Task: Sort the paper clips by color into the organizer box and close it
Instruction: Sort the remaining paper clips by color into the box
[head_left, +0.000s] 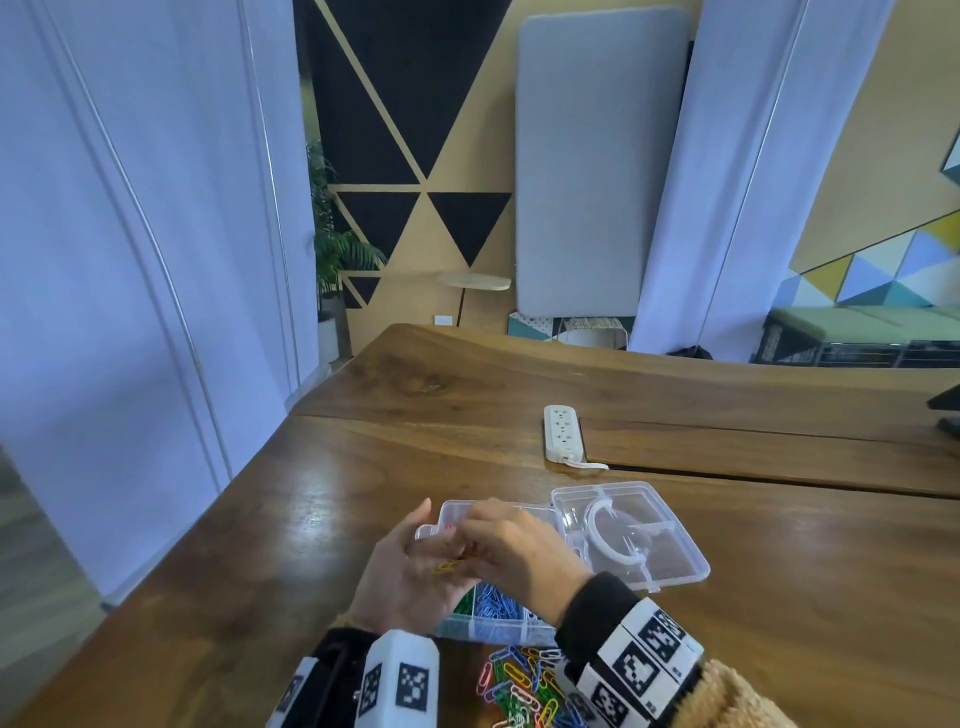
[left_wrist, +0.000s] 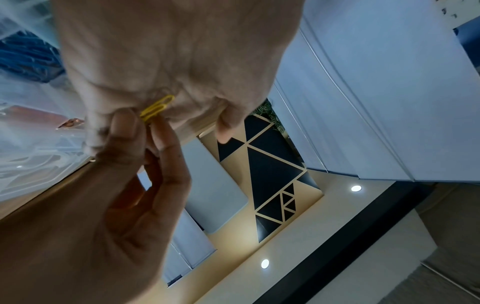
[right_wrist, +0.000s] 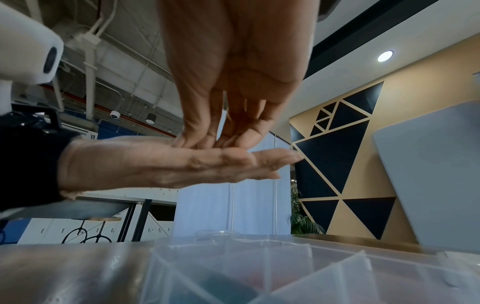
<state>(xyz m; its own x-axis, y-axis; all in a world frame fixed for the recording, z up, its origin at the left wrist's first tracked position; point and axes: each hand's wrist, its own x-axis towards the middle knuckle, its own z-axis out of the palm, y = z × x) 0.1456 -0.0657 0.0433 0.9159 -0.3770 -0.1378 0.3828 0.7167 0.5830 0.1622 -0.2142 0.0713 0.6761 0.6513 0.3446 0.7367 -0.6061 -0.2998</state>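
My left hand (head_left: 415, 551) lies palm up over the clear organizer box (head_left: 498, 629), fingers nearly straight, with yellow paper clips (head_left: 448, 566) on the palm. My right hand (head_left: 478, 551) reaches down into that palm. In the left wrist view its thumb and forefinger (left_wrist: 166, 139) pinch a yellow clip (left_wrist: 157, 108). The right wrist view shows only the right fingertips (right_wrist: 207, 144) touching the left palm (right_wrist: 182, 162); the clip is hidden there. Box compartments below hold blue clips (head_left: 496, 605) and green clips (head_left: 467, 605). The lid (head_left: 670, 551) lies open to the right.
A pile of loose mixed-colour clips (head_left: 519, 686) lies on the wooden table (head_left: 311, 519) just in front of the box, between my wrists. A white power strip (head_left: 561, 434) lies farther back. The table's left edge runs diagonally near my left arm.
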